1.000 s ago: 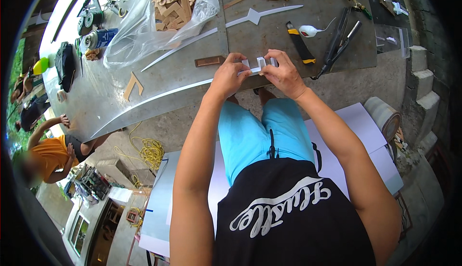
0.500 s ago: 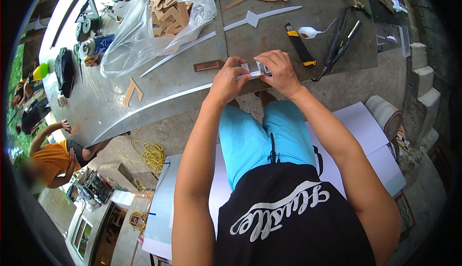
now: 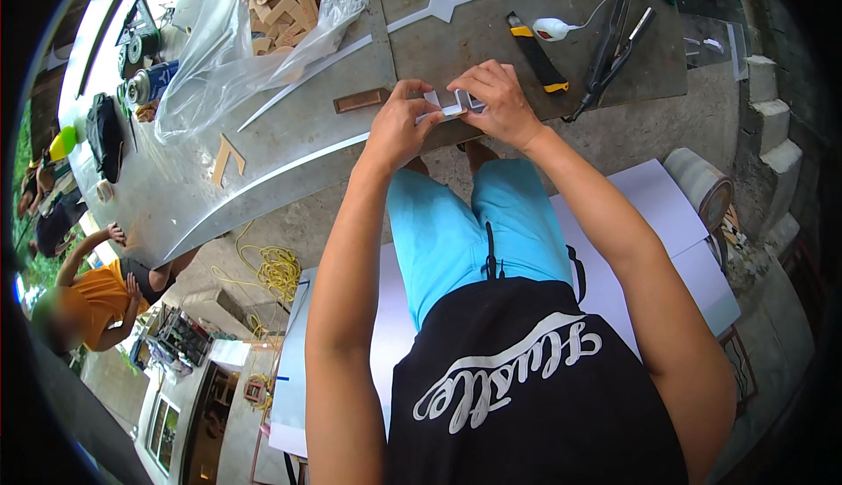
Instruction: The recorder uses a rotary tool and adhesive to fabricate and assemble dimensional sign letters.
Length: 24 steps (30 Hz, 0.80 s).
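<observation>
Both hands meet at the table's near edge around a thin white strip (image 3: 453,110) bent into square corners. My left hand (image 3: 399,127) pinches its left end between thumb and fingers. My right hand (image 3: 502,103) grips the angled right part, its fingers curled over it. Leftward from my left hand, a long narrow white strip (image 3: 281,170) curves along the table edge; whether it joins the bent piece is hidden by the hand. Just beyond my left hand lies a brown rectangular block (image 3: 360,100). Right of my right hand rests a black and yellow utility knife (image 3: 538,55).
A white thin-nozzled bottle (image 3: 552,29) and a long black two-armed tool (image 3: 607,55) lie right on the metal table (image 3: 307,139). A white diamond-centred piece (image 3: 441,6) and plastic bag (image 3: 197,95) of tan cutouts (image 3: 285,16) lie beyond. A person (image 3: 110,296) is left.
The table and its objects have shifted slightly left and up in view. Both hands keep hold of the bent strip, with little visible change in their grip.
</observation>
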Available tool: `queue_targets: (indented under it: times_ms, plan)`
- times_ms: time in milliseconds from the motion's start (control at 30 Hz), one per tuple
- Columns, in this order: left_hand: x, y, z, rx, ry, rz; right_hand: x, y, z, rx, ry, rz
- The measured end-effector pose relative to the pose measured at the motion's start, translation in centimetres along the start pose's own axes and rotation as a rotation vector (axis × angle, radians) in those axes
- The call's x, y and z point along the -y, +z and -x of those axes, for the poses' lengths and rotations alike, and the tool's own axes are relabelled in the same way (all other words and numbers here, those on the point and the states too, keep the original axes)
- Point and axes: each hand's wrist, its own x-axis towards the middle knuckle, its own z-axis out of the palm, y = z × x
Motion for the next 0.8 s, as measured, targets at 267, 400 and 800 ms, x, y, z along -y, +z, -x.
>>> queue_targets:
  times_ms: [267,400,800]
  plan:
    - [0.0,-0.1,-0.1,0.007,0.031,-0.051,0.0,-0.2,-0.2,0.018,-0.004,0.008]
    - [0.1,-0.1,-0.2,0.017,0.03,-0.049,0.0,-0.2,-0.2,0.034,0.014,0.015]
    - [1.3,0.1,-1.2,0.036,0.042,-0.027,-0.2,0.1,-0.4,0.029,0.016,0.039]
